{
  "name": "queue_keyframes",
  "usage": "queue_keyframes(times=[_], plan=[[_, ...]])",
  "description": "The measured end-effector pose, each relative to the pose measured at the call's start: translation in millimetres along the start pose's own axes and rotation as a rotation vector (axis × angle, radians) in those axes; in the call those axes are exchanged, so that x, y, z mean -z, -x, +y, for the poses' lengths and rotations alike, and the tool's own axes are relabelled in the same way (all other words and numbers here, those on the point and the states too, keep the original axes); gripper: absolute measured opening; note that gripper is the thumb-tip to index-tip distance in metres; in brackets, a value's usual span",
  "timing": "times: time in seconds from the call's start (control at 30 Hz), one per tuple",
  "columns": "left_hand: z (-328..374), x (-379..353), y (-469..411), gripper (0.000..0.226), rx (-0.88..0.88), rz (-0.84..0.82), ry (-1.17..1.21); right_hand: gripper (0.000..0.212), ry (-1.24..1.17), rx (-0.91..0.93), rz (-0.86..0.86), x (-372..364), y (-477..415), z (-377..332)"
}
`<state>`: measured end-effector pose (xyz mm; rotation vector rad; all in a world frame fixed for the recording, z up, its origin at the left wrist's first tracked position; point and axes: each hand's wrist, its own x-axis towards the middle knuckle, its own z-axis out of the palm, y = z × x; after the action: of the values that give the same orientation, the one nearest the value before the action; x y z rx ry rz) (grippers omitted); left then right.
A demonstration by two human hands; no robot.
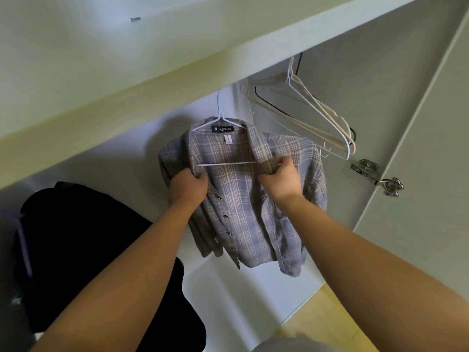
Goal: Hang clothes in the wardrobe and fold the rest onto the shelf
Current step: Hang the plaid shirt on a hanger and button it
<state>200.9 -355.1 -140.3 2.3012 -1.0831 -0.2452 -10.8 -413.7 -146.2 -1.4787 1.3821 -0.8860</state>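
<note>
The plaid shirt (243, 214) is hung on a white hanger (223, 164), spare hangers (317, 115) at two o'clock of it. Its front edges are clamped separately by the left hand (187, 185) and right hand (280, 180). Light, limp cloth is judged, best held near the collar

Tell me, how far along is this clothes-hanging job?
Done: one plaid shirt is on a white hanger, seemingly hung in the wardrobe. In hand: the left hand and right hand grip its front edges, apparently straightening it. Left: a dark heap of clothes lies lower left, and empty hangers wait at right.
</note>
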Motion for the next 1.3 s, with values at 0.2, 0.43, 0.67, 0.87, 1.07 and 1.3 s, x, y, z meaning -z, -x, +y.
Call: queue_keyframes(times=[0.2,0.43,0.67,0.87,1.07,1.3], plan=[[-14,-15,8,0.013,0.130,-0.029,0.447,0.040,-0.304,-0.249,-0.066,-3,5,28],[-26,-37,27,0.031,0.298,0.003,0.782,0.012,-0.459,-0.216,0.154,-17,7,42],[-34,-50,36,0.029,0.253,-0.110,0.551,0.007,-0.654,-0.231,0.118,-19,6,40],[-47,-66,44,0.015,0.230,-0.098,0.447,0.014,-0.704,-0.323,0.113,-17,2,45],[-43,-73,55,0.011,0.136,-0.123,0.334,0.009,-0.736,-0.314,-0.108,-19,3,48],[-39,-77,68,0.031,0.005,-0.109,0.239,0.027,-0.542,-0.267,-0.191,-30,-2,43]])
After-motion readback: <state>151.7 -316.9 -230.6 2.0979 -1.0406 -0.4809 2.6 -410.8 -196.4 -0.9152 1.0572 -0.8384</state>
